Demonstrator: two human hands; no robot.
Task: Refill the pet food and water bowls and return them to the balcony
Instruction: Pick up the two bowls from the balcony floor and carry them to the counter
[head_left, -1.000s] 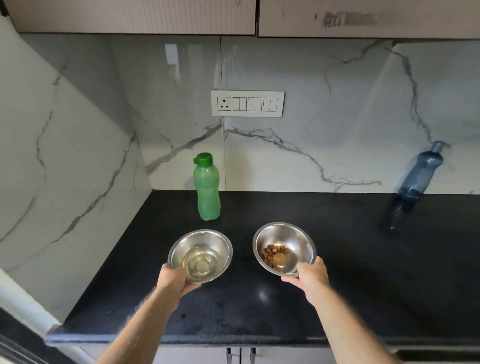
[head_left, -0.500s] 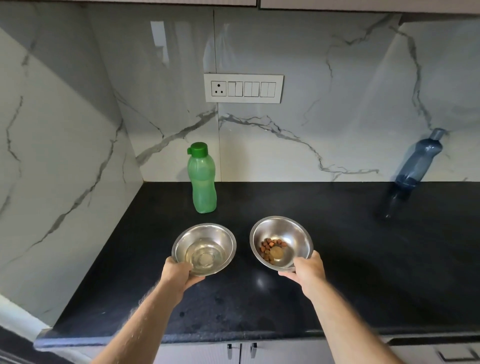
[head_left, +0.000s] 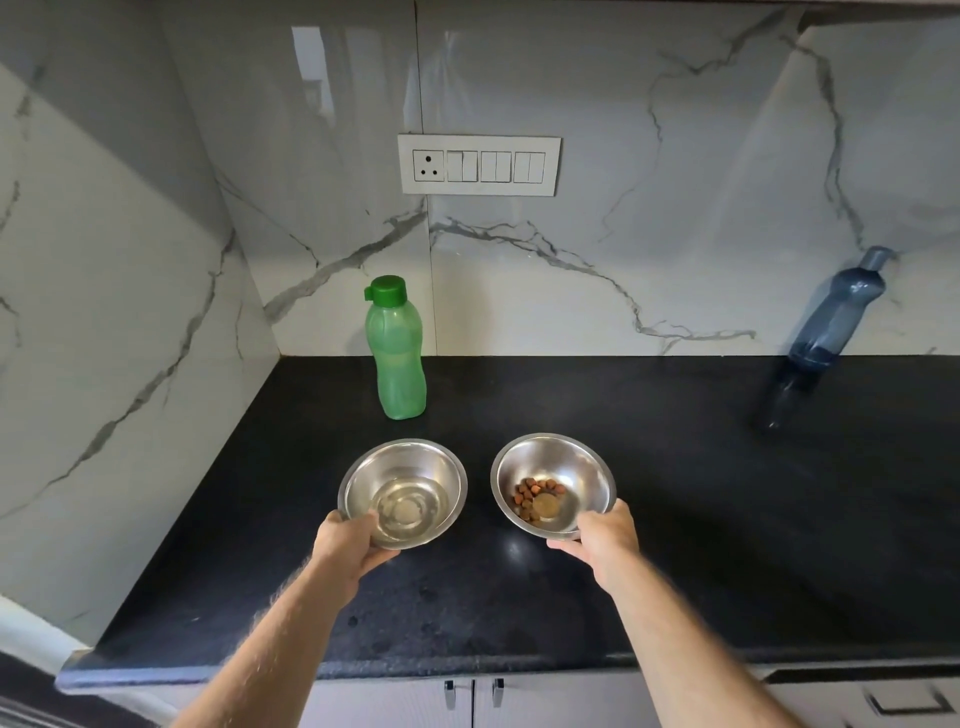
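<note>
While two round stainless-steel bowls are kept side by side above the glossy black stone worktop (head_left: 675, 519), each is gripped at its near rim by one hand. The left steel bowl (head_left: 410, 478), with a shallow pool of clear water in its bottom, is held by the left hand (head_left: 349, 540), whose thumb is hooked over the rim while the fingers are curled beneath. The right steel bowl (head_left: 566, 467), tilted slightly toward the camera, is held by the right hand (head_left: 602, 538) in the same way. A small heap of brown pet-food pellets (head_left: 532, 496) is seen in its bottom. Whether the bowls are touching the worktop cannot be told. Behind the left bowl, near the white marble-patterned wall (head_left: 623, 260), a green plastic bottle with a green cap (head_left: 396, 353) is stood upright. Well apart, at the far right, a blue translucent plastic bottle (head_left: 826, 332) is placed by the wall. A white switch and socket panel (head_left: 478, 164) is mounted on the wall above.
</note>
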